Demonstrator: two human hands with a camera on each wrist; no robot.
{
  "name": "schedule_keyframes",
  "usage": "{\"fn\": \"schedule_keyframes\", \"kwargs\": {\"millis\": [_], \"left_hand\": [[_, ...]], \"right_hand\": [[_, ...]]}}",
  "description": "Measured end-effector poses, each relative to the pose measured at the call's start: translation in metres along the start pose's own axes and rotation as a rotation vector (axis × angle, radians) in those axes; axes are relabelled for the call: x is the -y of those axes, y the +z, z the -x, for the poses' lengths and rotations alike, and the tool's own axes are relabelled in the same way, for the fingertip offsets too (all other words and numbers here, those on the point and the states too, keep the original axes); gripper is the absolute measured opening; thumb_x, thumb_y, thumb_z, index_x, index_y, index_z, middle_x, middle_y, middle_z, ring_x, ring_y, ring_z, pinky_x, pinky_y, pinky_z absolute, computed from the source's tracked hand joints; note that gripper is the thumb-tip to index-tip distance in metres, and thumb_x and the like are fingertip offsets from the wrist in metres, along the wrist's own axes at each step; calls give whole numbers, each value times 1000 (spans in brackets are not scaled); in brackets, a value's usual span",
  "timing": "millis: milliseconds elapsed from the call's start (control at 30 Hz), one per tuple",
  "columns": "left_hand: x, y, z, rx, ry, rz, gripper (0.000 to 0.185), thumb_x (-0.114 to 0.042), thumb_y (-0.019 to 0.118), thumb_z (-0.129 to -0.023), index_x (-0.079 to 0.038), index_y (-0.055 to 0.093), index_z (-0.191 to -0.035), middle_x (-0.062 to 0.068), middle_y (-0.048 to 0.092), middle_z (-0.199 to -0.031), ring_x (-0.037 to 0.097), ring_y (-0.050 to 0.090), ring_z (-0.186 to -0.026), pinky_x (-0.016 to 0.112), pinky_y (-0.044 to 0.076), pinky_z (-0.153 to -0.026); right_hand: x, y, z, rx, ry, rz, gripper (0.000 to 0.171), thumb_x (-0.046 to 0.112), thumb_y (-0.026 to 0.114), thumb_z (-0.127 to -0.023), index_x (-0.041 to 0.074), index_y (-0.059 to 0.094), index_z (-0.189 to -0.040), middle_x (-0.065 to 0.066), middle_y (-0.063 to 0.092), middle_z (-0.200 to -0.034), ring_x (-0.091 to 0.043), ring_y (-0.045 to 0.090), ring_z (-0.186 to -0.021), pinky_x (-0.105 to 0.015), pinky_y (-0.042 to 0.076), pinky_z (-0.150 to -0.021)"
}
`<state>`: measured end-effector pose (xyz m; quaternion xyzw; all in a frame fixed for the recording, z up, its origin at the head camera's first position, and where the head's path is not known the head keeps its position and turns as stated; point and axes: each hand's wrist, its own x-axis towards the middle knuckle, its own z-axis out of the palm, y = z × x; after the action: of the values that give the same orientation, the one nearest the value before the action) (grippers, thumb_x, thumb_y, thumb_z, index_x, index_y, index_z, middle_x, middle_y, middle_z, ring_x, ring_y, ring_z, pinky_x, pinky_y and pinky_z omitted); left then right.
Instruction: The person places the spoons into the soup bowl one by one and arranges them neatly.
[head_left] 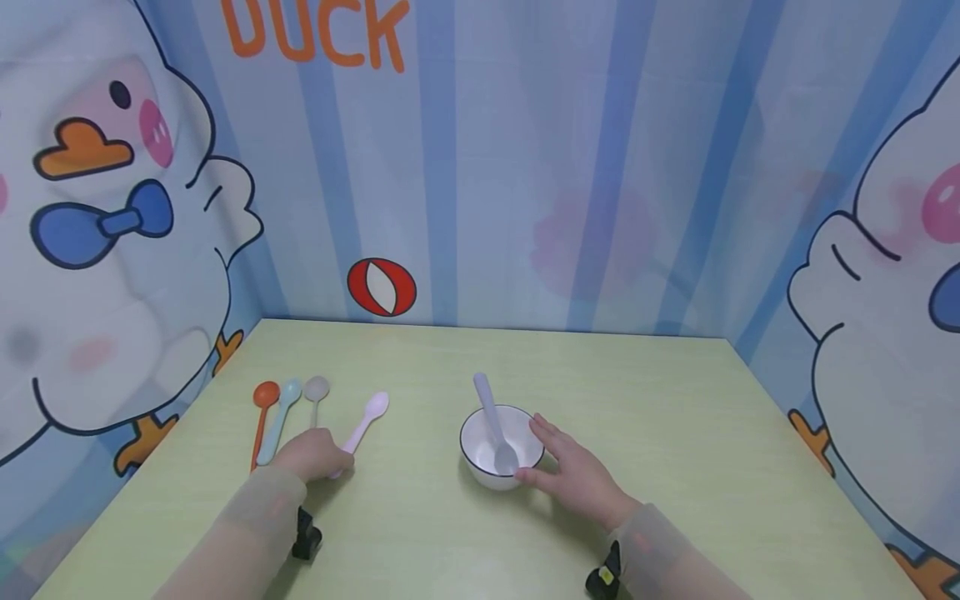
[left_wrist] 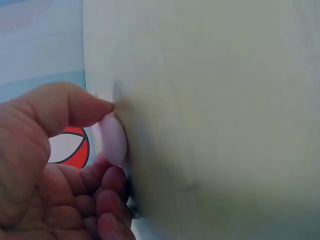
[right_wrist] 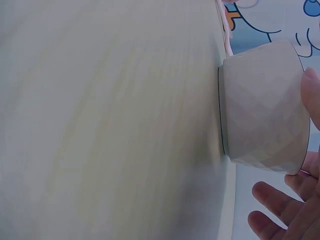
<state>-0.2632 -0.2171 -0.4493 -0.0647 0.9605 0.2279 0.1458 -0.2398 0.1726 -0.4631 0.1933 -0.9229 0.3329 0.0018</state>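
Note:
My left hand (head_left: 313, 454) pinches the near end of a pale pink spoon (head_left: 367, 419), whose wider end points away from me, close over the table. In the left wrist view, the rounded pink end (left_wrist: 114, 140) sits between thumb and fingertips. A white bowl (head_left: 480, 467) with a dark rim stands upright at mid-table. My right hand (head_left: 581, 479) holds it from the right, thumb at the near rim and fingers at the far rim. In the right wrist view, the bowl's faceted side (right_wrist: 265, 107) shows. A lavender spoon (head_left: 489, 406) leans inside, handle up past the far rim.
Left of the pink spoon lie an orange-red spoon (head_left: 266, 395), a light blue spoon (head_left: 283, 408) and a grey spoon (head_left: 317, 390), the last partly hidden by my left hand. The pale table (head_left: 637, 400) meets a duck-print curtain (head_left: 510, 167) at its back edge.

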Motion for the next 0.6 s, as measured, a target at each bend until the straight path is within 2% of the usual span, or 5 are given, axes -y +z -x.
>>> {"fn": "schedule_keyframes", "kwargs": {"millis": [333,600], "left_hand": [[5,-1,-2,8,48,1,18,-20,63,-79,-3,58,-83,9,52,-72,22,47,-64,32,37,-56],[6,-8,1,-7,28,76,24,-22,62,-85,-1,61,-96,8,54,-77,23,49,-69,31,38,-59]], "right_hand": [[1,0,0,-4,21,0,84,49,70,-83,10,35,-149,-2,29,-155,-31,27,-141,-53,26,-110],[0,1,-1,-4,22,-3,84,47,71,-83,10,35,-149,-2,29,-155,-31,27,-141,-53,26,-110]]}}
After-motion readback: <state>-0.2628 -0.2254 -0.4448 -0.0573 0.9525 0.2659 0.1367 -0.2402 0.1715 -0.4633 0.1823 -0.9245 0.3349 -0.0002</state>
